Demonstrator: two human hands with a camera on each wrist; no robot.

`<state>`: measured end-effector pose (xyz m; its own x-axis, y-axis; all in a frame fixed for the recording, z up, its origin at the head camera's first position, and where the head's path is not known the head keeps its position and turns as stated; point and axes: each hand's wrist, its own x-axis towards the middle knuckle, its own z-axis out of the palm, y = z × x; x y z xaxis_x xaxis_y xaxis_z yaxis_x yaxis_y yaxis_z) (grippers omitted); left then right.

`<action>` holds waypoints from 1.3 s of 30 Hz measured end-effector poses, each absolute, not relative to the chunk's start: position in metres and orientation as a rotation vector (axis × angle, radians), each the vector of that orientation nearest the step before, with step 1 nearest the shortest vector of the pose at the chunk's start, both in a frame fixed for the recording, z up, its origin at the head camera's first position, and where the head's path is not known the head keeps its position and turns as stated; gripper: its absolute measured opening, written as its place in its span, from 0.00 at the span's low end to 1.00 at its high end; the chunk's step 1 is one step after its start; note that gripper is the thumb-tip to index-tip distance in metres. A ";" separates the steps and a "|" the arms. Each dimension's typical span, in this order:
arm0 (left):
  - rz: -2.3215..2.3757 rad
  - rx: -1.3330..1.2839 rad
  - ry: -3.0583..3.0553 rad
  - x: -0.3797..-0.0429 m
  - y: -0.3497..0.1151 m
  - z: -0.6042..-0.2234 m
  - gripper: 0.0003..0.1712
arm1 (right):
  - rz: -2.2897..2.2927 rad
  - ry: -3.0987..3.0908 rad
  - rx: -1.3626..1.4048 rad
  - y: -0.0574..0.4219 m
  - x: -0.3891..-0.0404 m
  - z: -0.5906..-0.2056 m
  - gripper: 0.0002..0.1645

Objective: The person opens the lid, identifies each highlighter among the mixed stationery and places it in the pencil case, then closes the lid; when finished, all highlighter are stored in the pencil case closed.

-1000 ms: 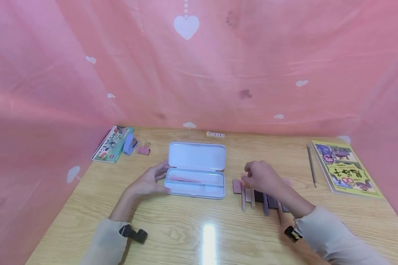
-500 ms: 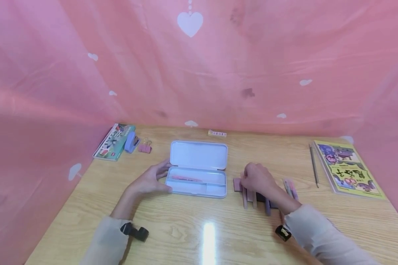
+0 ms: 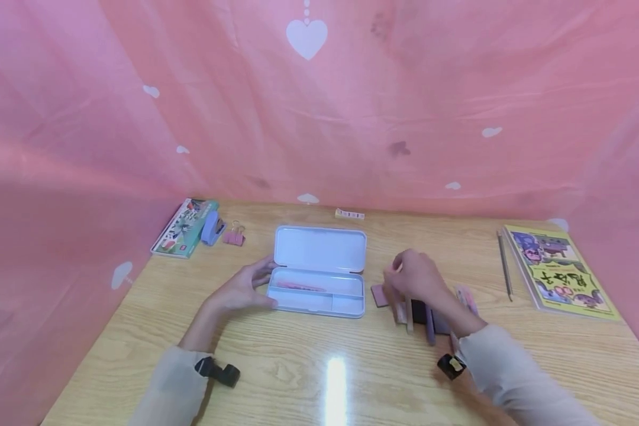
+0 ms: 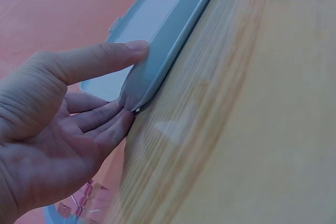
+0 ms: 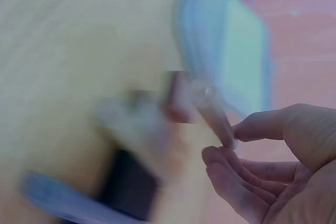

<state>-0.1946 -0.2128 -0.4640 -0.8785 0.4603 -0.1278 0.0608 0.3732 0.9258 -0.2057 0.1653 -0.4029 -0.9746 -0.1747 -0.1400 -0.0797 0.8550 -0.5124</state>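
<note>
A pale blue pencil case (image 3: 319,302) lies with its lid (image 3: 320,249) raised, a pink pen (image 3: 300,286) in its rear compartment. My left hand (image 3: 243,288) holds the case's left end, thumb along the front side and fingers round the end, as the left wrist view shows. Right of the case, my right hand (image 3: 416,275) pinches one end of a pinkish-brown pen (image 5: 214,114) between thumb and fingertips. Under that hand lie a pink block (image 3: 380,295), a black block (image 3: 418,312) and a purple pen (image 3: 430,326), blurred in the right wrist view.
At the back left are a book (image 3: 183,229), a blue stapler (image 3: 211,228) and a pink binder clip (image 3: 235,235). A small patterned strip (image 3: 349,214) lies behind the case. A grey pencil (image 3: 504,265) and a yellow book (image 3: 561,272) lie at right. Pink cloth hangs behind.
My right hand has come down to the row of pens and lifted slightly, with a pinkish-brown pen now tilted in its fingers. The left hand stays on the pencil case.
</note>
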 end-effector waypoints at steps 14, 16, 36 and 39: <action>1.537 0.428 2.244 -0.191 -0.216 -0.467 0.61 | -0.741 2.881 -0.614 0.130 -0.225 -0.360 0.15; 1.541 0.425 2.245 -0.191 -0.216 -0.468 0.61 | -0.725 2.875 -0.659 0.114 -0.229 -0.361 0.14; 1.529 0.411 2.229 -0.192 -0.212 -0.464 0.61 | -0.636 2.777 -0.952 0.000 -0.228 -0.391 0.11; 1.527 0.415 2.230 -0.194 -0.212 -0.463 0.61 | -0.655 2.781 -0.974 -0.002 -0.226 -0.407 0.09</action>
